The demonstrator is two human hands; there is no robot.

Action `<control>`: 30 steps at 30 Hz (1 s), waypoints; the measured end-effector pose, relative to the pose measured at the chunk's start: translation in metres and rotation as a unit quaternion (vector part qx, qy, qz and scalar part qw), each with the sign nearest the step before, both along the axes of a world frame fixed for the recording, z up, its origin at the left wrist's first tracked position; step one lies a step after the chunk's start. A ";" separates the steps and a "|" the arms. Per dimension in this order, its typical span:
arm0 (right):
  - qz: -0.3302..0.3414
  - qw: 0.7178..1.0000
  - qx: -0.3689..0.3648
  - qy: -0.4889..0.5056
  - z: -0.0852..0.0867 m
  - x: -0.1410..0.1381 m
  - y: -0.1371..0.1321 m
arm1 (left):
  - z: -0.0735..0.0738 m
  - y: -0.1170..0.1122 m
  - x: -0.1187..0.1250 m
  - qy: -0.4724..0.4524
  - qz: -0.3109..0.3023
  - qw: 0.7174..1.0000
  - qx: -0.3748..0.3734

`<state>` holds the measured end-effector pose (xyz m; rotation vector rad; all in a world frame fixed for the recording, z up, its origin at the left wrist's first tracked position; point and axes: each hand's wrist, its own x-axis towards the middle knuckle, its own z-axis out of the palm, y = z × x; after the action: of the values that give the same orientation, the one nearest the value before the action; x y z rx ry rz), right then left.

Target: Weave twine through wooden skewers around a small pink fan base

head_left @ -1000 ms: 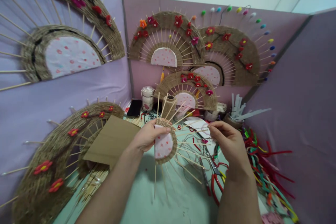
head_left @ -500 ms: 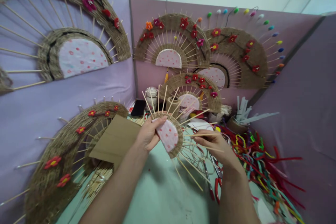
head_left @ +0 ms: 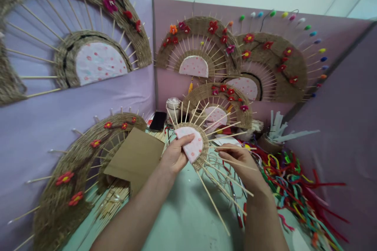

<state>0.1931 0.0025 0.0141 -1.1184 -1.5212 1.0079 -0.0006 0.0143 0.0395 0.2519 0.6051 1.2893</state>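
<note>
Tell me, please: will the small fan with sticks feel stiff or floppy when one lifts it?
Probably light: the left hand alone holds the small fan up. Its thin sticks stay straight, so likely stiff but easy to snap.

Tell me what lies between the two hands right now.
In the head view, the small fan's skewers and jute band lie between left hand, gripping its pink centre, and right hand among the sticks.

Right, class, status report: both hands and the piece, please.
Left hand grips small pink-centred twine-woven skewer fan. Right hand among its skewers, grip unclear. Pipe cleaners piled right.
</note>
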 end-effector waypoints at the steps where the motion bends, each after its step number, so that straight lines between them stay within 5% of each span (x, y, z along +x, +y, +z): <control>1: 0.004 1.000 -0.001 -0.003 0.000 0.000 0.000 | -0.001 0.000 0.002 -0.009 -0.006 1.000 0.000; 21: -0.008 1.000 0.001 -0.017 0.009 0.014 0.000 | -0.001 -0.004 0.000 0.043 -0.014 0.997 0.060; 30: -0.056 0.998 -0.014 0.005 -0.002 0.049 0.000 | -0.002 -0.001 -0.016 0.133 -0.044 0.985 0.099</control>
<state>0.2421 0.0027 0.0126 -1.2032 -1.4247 0.9598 -0.0165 0.0133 0.0377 0.6163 0.6833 1.2410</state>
